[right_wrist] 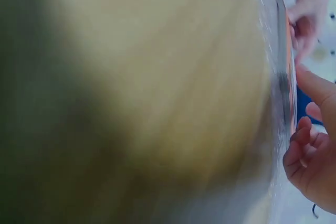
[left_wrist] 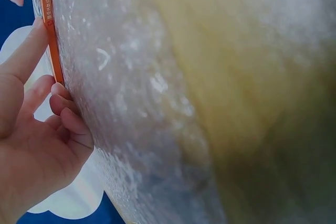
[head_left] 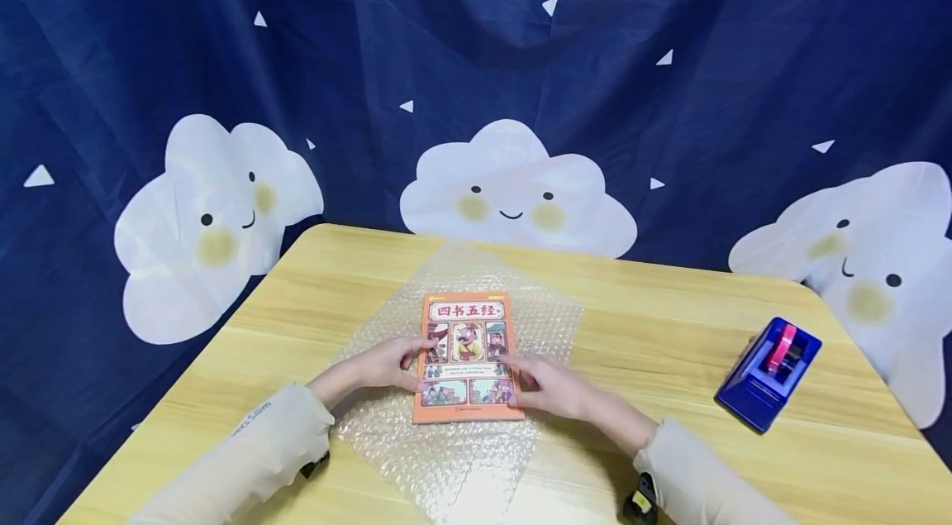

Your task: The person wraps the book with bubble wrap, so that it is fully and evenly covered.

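Note:
An orange comic-style book [head_left: 466,372] with Chinese lettering lies face up on a clear sheet of bubble wrap [head_left: 454,459]. My left hand [head_left: 385,362] grips its left edge, the thumb over the cover's margin. At the opposite edge, my right hand [head_left: 554,387] holds the book the same way. In the left wrist view the orange edge of the book [left_wrist: 53,51] meets the curled fingers of my left hand [left_wrist: 39,145]. The right wrist view has my right hand [right_wrist: 317,156] against the book's side, with the fingers bent beside the wrap.
A blue tape dispenser [head_left: 760,397] with a red roll stands on the right of the wooden table [head_left: 647,318]. Behind the table hangs a dark blue curtain [head_left: 476,37] printed with white clouds. The wrap lies diagonally, one corner at the table's back edge.

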The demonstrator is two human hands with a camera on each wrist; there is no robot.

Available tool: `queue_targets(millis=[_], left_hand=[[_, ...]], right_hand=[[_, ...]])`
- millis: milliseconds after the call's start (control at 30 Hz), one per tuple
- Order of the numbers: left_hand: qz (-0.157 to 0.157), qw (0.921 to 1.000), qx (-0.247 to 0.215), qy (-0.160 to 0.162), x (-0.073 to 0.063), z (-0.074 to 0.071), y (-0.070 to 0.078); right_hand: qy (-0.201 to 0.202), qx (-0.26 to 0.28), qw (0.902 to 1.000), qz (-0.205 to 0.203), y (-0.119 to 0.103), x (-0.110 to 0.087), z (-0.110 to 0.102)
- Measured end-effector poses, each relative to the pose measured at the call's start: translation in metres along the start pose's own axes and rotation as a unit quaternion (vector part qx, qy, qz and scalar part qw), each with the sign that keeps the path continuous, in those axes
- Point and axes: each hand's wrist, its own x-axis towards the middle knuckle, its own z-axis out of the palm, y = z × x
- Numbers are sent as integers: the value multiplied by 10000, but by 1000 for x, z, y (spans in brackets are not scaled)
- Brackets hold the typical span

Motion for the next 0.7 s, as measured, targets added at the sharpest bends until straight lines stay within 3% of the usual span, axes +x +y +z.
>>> queue_targets(millis=[233,467,700], left_hand=[[41,10000,3,-40,-2,-2,2],[99,9999,81,-109,-1,-1,3],[76,9998,-26,-161,-1,-3,2]], right_hand=[[-331,-214,9972,-640,-19,-23,5],[-725,-597,9820,-1636,-28,-37,10],[-951,-699,9781,-1713,-28,-42,16]])
